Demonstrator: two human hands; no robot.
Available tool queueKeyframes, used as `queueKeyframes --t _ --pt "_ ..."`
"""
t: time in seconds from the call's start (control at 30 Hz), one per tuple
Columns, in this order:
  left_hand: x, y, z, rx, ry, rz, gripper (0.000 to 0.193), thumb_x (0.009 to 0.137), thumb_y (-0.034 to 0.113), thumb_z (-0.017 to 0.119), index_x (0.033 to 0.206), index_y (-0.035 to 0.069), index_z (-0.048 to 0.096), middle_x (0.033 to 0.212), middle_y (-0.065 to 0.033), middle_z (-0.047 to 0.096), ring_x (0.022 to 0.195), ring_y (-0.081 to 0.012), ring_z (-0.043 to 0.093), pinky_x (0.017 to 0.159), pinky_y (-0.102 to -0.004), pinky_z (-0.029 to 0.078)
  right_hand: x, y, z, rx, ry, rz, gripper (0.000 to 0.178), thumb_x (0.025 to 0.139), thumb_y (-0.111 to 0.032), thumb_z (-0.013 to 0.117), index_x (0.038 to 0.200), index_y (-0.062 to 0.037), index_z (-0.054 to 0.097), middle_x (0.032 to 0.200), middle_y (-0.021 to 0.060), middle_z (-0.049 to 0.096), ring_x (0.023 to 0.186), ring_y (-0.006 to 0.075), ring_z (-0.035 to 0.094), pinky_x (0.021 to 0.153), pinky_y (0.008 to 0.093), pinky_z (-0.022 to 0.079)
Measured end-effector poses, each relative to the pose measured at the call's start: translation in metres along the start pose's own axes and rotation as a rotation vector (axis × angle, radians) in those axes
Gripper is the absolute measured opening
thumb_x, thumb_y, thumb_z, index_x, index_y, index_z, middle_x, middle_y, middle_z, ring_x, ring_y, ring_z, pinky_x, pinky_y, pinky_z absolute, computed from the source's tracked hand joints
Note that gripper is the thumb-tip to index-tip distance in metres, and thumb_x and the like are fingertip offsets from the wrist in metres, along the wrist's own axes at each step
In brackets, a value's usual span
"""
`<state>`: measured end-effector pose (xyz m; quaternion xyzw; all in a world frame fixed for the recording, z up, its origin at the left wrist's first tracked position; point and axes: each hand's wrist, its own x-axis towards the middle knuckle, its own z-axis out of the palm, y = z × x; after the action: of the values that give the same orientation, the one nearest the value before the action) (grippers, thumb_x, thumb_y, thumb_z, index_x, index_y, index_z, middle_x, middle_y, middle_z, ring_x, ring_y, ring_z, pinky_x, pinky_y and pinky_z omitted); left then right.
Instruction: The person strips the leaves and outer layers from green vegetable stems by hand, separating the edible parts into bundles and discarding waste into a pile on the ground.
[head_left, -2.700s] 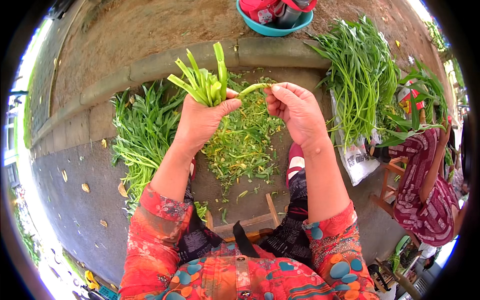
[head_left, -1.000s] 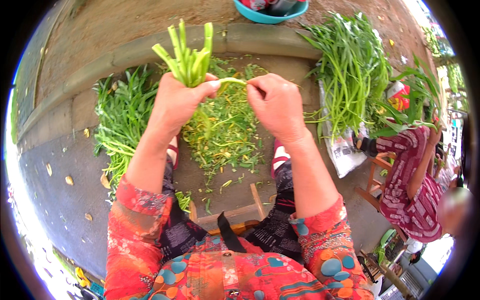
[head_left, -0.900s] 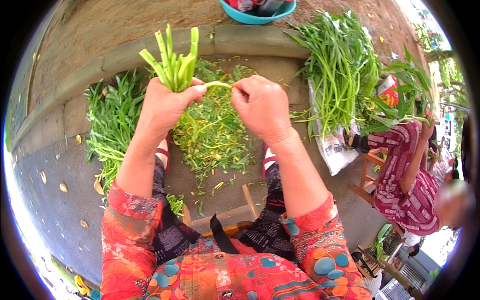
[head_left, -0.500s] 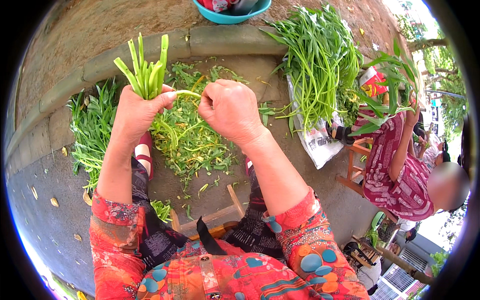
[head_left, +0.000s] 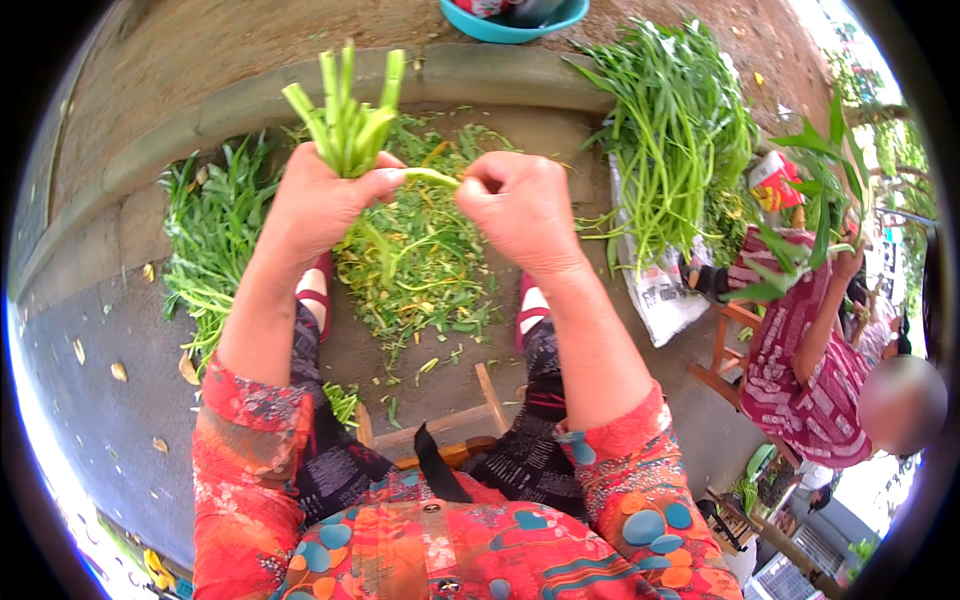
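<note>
My left hand [head_left: 322, 208] is closed round a bunch of green leafy-vegetable stems [head_left: 352, 128], whose cut ends point up and away from me. From between its thumb and fingers one thin stem [head_left: 432, 176] runs across to my right hand [head_left: 525, 205], which pinches the far end. My right fingertips are partly hidden behind the curled fist. Below both hands, between my feet, lies a litter of torn leaves and stem scraps [head_left: 425, 275], green and yellowish.
A large heap of long-stemmed greens [head_left: 670, 130] lies on a white sack [head_left: 668, 318] at right. More greens [head_left: 220, 225] lie at left beside a stone kerb [head_left: 500, 78]. Beyond sits a turquoise basin [head_left: 515, 30]. A person [head_left: 810, 370] at right holds leafy stalks.
The view has shifted, so the scene sits further right and mostly a little lower. Both hands keep their hold on the bunch and the single stem, about equally far apart.
</note>
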<state>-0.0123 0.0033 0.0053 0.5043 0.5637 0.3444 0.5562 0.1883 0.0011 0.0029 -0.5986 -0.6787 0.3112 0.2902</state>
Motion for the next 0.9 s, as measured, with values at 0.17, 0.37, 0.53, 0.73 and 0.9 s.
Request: queueKeyframes --t 0.17,0.37,0.53,0.73,0.9 --pt "0.001 0.004 0.001 0.002 -0.005 -0.004 0.016 0.08 0.01 0.071 0.09 -0.002 0.067 0.074 -0.0032 0.064 0.065 -0.0096 0.057 0.06 -0.0243 0.046 0.002 0.004 -0.002 0.244 -0.022 0.276 0.014 0.07 -0.014 0.063 0.074 -0.0023 0.07 0.059 0.0057 0.063 0.053 0.0096 0.054 0.055 0.0277 0.046" --pt "0.004 0.001 -0.006 -0.094 0.038 -0.016 0.017 0.081 0.012 0.071 0.092 -0.001 0.066 0.077 -0.0043 0.064 0.068 -0.0101 0.057 0.063 -0.0248 0.045 0.007 0.012 -0.006 0.773 0.03 0.422 0.011 0.083 -0.01 0.063 0.081 0.0003 0.066 0.067 -0.0009 0.059 0.059 0.0054 0.049 0.055 0.0202 0.039" --pt "0.005 0.004 -0.008 -0.251 0.102 -0.014 0.019 0.082 0.012 0.071 0.095 -0.001 0.065 0.077 -0.0038 0.064 0.07 -0.0108 0.056 0.066 -0.0243 0.045 0.011 0.015 -0.011 0.789 0.023 0.415 0.016 0.087 -0.015 0.065 0.084 0.0004 0.067 0.071 0.001 0.061 0.059 0.0055 0.05 0.055 0.0208 0.039" --pt "0.007 0.003 -0.008 -0.265 0.095 -0.034 0.02 0.081 0.012 0.071 0.095 0.0 0.065 0.078 -0.0038 0.064 0.071 -0.0108 0.056 0.066 -0.0239 0.044 0.008 0.033 -0.007 0.054 0.06 0.013 0.017 0.087 -0.009 0.061 0.1 0.0015 0.067 0.077 -0.0001 0.062 0.065 0.0056 0.051 0.059 0.0204 0.041" --pt "0.006 0.0 -0.008 -0.251 0.097 -0.021 0.02 0.081 0.012 0.072 0.095 0.0 0.066 0.077 -0.0035 0.064 0.07 -0.0104 0.056 0.066 -0.0237 0.044 0.009 0.013 -0.009 0.536 -0.005 0.279 0.021 0.087 -0.011 0.062 0.103 0.0025 0.066 0.081 0.0011 0.063 0.071 0.0069 0.055 0.063 0.0227 0.044"
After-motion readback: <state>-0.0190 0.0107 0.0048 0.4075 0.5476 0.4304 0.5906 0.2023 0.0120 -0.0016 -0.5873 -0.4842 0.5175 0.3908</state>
